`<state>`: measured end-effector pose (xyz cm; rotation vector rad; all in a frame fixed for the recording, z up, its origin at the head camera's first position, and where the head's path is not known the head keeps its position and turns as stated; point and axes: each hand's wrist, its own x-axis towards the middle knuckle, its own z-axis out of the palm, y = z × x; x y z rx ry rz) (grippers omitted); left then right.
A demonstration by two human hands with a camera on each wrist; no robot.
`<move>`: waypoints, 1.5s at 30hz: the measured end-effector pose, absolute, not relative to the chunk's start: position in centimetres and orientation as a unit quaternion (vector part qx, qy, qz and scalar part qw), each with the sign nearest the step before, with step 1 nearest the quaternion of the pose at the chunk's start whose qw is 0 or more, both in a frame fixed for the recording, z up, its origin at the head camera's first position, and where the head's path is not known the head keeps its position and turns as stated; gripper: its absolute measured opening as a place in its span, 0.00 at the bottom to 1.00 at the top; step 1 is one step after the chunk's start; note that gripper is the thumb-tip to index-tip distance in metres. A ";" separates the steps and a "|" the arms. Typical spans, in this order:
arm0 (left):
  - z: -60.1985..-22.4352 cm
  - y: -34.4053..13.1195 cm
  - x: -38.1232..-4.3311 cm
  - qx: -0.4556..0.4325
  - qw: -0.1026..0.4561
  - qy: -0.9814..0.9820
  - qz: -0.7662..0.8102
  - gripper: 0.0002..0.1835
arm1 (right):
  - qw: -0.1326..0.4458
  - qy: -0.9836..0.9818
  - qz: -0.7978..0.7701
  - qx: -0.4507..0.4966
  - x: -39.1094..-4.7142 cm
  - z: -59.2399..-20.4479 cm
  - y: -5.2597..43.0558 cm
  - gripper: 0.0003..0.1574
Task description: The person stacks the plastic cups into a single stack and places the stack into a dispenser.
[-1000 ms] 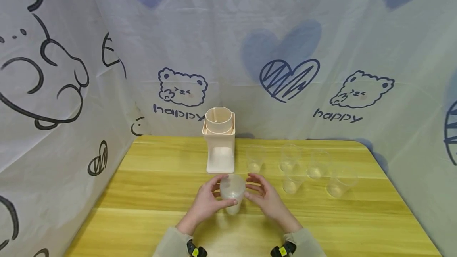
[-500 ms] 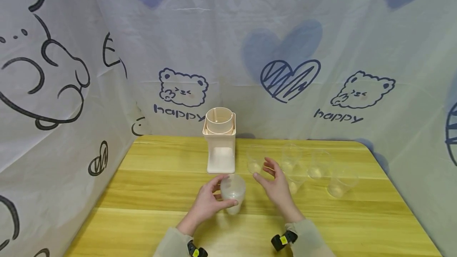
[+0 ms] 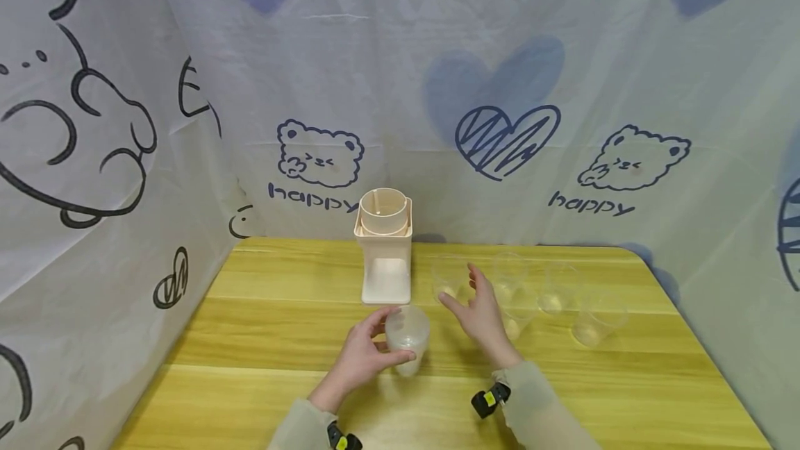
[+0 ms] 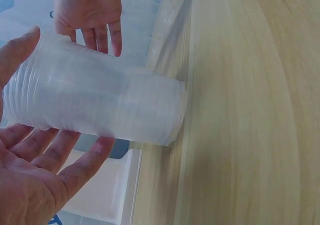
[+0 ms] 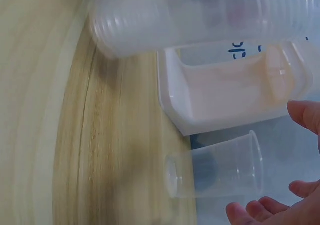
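Observation:
A stack of clear plastic cups (image 3: 407,332) stands upright at the near middle of the table, its several nested rims showing in the left wrist view. My left hand (image 3: 360,354) holds the stack from the left, thumb on the near side and fingers on the far side. To the right, my right hand (image 3: 482,314) is spread, thumb and fingers apart, with nothing in its grasp. Just beyond its fingertips is a single clear plastic cup (image 5: 220,170), upright on the table.
A cream-coloured dispenser (image 3: 384,248) with a round open top stands behind the stack, near the back edge of the wooden table (image 3: 281,297). Several single clear cups, among them one at the right (image 3: 596,325), stand right of the right hand. A printed cloth (image 3: 400,89) hangs behind.
My right hand has left the side of the stack and moved right and farther out, to the single cup. The left hand and the stack have stayed in place.

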<state>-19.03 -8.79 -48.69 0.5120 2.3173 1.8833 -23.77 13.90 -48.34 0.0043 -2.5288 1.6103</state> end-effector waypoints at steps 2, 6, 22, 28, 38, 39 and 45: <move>-47.8 -8.8 -18.7 0.169 0.058 0.765 0.619 0.40 | 0.071 -0.849 0.524 -0.004 -24.1 -48.4 13.9 0.56; -46.9 -8.7 -18.3 0.169 0.061 0.764 0.619 0.40 | 0.072 -0.860 0.506 -0.015 -24.6 -48.8 13.9 0.57; -46.7 -8.6 -18.2 0.166 0.070 0.755 0.631 0.40 | 0.083 -0.851 0.517 -0.032 -26.5 -50.3 13.3 0.56; -46.8 -8.5 -18.2 0.160 0.067 0.762 0.623 0.41 | 0.106 -0.851 0.513 -0.040 -27.1 -50.9 13.0 0.57; -50.0 -8.8 -19.7 0.150 0.067 0.769 0.617 0.43 | 0.106 -0.844 0.524 -0.045 -27.9 -50.7 12.5 0.57; -50.0 -8.8 -19.8 0.150 0.067 0.769 0.618 0.43 | 0.105 -0.843 0.525 -0.046 -27.9 -50.7 12.5 0.57; -47.8 -8.6 -18.7 0.155 0.067 0.766 0.621 0.41 | 0.102 -0.844 0.524 -0.047 -28.2 -50.8 12.4 0.55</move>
